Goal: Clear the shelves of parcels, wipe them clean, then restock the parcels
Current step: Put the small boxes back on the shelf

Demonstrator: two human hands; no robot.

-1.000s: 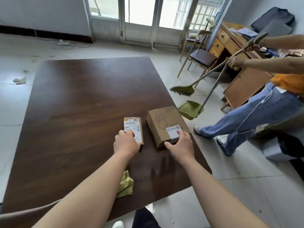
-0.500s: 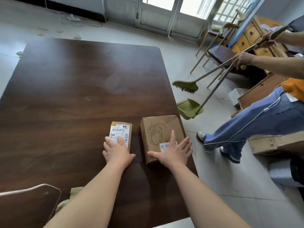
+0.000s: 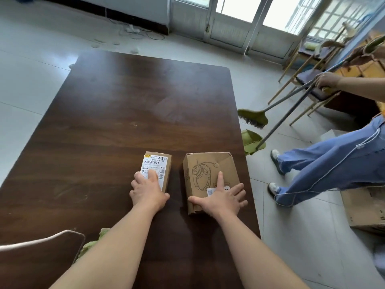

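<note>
Head view: small parcel, large parcel lie flat, long axes pointing away.

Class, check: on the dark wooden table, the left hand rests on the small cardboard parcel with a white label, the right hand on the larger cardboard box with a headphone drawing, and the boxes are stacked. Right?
Not stacked: the head view shows the small labelled cardboard parcel and the larger cardboard box side by side, apart.
</note>
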